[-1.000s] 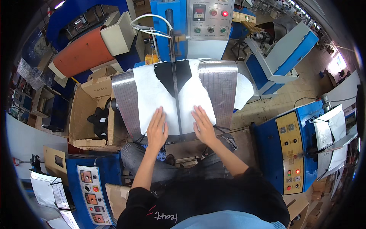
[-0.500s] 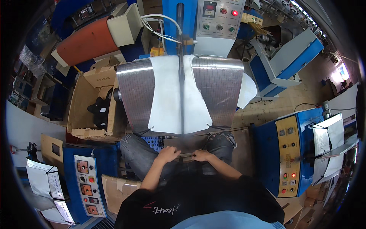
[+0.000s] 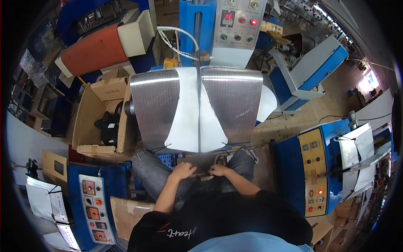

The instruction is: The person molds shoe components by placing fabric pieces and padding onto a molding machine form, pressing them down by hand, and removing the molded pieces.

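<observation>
Left hand [image 3: 184, 171]: apart from the white sheet [image 3: 187, 119], fingers curled inward; whether pinching, cannot tell.
Right hand [image 3: 219, 170]: roughly level with left, fingers curled; whether pinching, cannot tell.
White sheet: smooth, flared at near end, across gridded surface's [image 3: 235, 98] middle.
Gridded surface: glossy, far edge rounded.

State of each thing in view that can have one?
Left hand: curled, grip unclear
Right hand: curled, grip unclear
White sheet: draped on gridded bed, dark bar down middle
Cardboard box: open, black items inside
Top display: lit red
Top red lamp: lit
Right red lamp: lit
</observation>
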Action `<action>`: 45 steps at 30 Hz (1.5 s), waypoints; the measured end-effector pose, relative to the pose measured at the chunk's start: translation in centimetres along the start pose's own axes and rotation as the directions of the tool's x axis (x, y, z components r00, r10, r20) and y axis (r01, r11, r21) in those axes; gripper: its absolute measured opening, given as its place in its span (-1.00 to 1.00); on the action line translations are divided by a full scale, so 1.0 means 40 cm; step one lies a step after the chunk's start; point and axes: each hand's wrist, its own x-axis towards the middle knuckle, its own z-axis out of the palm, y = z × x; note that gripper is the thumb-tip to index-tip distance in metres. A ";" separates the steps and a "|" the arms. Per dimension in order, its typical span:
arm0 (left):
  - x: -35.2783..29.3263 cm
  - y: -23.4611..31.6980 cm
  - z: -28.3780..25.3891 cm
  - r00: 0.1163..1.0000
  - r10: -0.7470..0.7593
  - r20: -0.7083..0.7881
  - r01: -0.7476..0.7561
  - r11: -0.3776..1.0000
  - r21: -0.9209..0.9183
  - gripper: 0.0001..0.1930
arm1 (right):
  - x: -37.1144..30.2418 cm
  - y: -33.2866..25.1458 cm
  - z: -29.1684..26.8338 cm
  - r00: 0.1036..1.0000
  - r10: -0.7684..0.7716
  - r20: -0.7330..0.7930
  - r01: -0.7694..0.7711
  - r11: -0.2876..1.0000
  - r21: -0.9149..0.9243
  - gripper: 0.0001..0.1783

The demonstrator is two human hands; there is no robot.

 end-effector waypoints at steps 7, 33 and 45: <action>0.013 -0.002 0.015 0.999 0.045 0.007 -0.045 0.999 0.014 -0.48 | 0.034 0.027 0.004 1.000 -0.025 0.011 0.025 0.997 0.067 -0.45; 0.014 0.063 0.002 1.000 -0.013 0.016 0.012 0.999 0.044 -0.48 | 0.072 0.098 0.022 0.988 0.020 -0.156 0.003 0.989 0.146 -0.54; 0.039 0.021 0.023 1.000 -0.001 -0.001 0.001 1.000 0.017 -0.50 | 0.061 0.071 -0.009 0.989 0.081 -0.120 -0.065 0.990 0.127 -0.53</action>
